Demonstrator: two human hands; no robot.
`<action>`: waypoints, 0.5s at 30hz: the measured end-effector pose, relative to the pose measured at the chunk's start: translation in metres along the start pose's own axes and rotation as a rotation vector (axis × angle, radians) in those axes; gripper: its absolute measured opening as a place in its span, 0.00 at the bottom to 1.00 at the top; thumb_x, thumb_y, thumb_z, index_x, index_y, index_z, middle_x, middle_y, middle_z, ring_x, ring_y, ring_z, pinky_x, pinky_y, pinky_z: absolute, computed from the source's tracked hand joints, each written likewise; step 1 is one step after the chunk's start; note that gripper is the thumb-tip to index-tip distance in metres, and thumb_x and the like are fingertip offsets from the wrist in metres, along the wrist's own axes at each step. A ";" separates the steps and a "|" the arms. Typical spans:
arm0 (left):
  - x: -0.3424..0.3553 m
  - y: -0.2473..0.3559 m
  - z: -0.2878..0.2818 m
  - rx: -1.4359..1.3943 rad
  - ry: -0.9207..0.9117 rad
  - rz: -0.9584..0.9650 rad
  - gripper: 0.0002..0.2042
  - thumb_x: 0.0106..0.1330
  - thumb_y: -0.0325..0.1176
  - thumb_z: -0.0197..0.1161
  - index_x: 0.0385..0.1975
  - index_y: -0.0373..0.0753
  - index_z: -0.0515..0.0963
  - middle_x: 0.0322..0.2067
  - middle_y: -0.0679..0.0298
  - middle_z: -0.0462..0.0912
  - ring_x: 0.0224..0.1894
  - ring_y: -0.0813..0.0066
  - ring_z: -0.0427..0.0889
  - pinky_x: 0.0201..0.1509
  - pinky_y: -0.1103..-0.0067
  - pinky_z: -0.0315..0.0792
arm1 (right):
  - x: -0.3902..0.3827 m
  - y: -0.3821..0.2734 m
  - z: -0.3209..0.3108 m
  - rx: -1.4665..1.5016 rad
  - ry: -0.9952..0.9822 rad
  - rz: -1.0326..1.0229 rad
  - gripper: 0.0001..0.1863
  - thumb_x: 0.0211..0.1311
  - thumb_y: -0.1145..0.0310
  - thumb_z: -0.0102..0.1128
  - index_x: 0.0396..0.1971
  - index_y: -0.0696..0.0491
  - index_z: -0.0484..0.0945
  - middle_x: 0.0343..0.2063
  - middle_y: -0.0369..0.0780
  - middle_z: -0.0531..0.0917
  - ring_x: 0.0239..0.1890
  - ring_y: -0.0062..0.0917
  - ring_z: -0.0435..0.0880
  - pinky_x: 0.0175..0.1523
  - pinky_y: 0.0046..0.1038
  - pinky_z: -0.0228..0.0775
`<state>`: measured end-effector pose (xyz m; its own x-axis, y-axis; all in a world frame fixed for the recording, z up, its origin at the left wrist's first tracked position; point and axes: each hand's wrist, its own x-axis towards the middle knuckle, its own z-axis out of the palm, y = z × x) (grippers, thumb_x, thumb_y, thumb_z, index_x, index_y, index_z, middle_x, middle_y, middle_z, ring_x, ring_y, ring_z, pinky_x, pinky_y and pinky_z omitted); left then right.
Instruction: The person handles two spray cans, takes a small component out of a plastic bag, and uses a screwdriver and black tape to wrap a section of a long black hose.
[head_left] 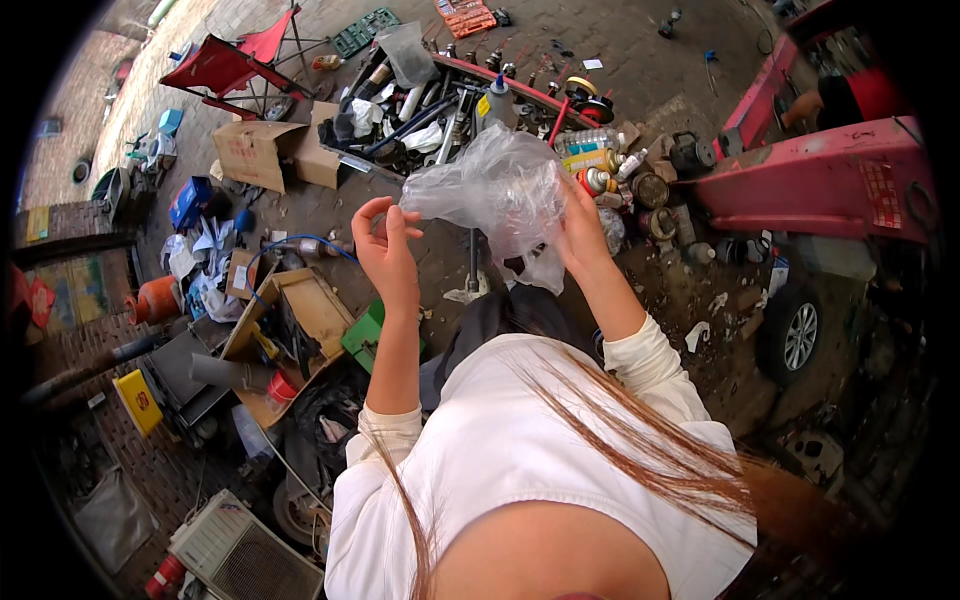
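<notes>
1. The right hand (582, 228) grasps the right side of a clear plastic bag (492, 185), fingers partly hidden by it.
2. The left hand (385, 248) is half open, fingers loosely curled, just beside the bag's left end; whether it touches, I cannot tell.
3. The bag hangs crumpled above the lap, blocking the view of the ground behind.
4. Beyond it: tools (405, 112), a grey bottle (496, 102); left, a carton (252, 156); right, a wheel (792, 334).

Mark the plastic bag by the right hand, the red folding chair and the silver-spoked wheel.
Plastic bag (502, 188), head view: middle of its crumpled film.
Red folding chair (222, 66), head view: its red fabric.
Silver-spoked wheel (800, 336), head view: its hub.
</notes>
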<state>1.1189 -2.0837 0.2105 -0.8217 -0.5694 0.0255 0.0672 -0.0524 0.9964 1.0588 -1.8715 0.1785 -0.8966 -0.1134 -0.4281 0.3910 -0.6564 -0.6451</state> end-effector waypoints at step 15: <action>-0.029 -0.057 0.041 0.280 -0.189 0.042 0.08 0.63 0.27 0.59 0.36 0.30 0.70 0.38 0.56 0.71 0.34 0.69 0.74 0.39 0.76 0.71 | 0.018 0.012 -0.019 -0.104 0.174 -0.088 0.15 0.69 0.61 0.55 0.50 0.53 0.74 0.43 0.37 0.78 0.42 0.22 0.79 0.38 0.26 0.74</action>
<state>1.1156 -2.0300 0.1561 -0.9135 -0.4029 0.0556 -0.0334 0.2106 0.9770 1.0508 -1.8668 0.1509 -0.8824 0.0768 -0.4643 0.3407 -0.5762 -0.7429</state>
